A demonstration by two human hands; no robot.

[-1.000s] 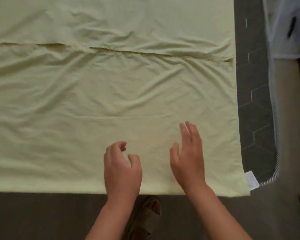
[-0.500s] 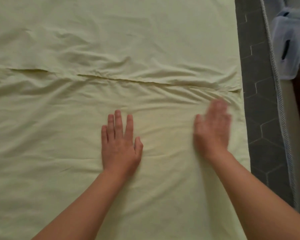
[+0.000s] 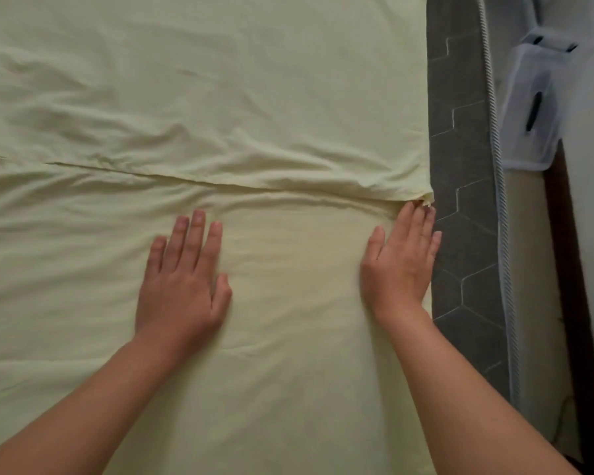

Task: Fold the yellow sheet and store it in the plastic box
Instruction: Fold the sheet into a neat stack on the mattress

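My left hand (image 3: 182, 282) lies flat on the yellow sheet (image 3: 254, 80), near the middle of the frame. Its fingers are straight and a little apart, and the thumb sticks out to the right. The palm is down on the cloth.

My right hand (image 3: 400, 265) lies flat too, at the right edge of the sheet. Its fingers are straight and close together, and they point up and a bit to the right. The tips reach the bunched corner (image 3: 427, 200) of the sheet's top layer. I think they touch it, but that spot is blurry. Neither hand grips anything.

My left arm comes in from the lower left and my right arm from the lower right.

The sheet fills most of the frame. It is spread on a grey mattress (image 3: 460, 234) that shows as a strip on the right. A folded edge (image 3: 220, 181) runs across the middle of the frame, just above my fingertips, with wrinkles around it. The plastic box (image 3: 532, 108) sits in the upper right, past the mattress and well apart from the sheet.
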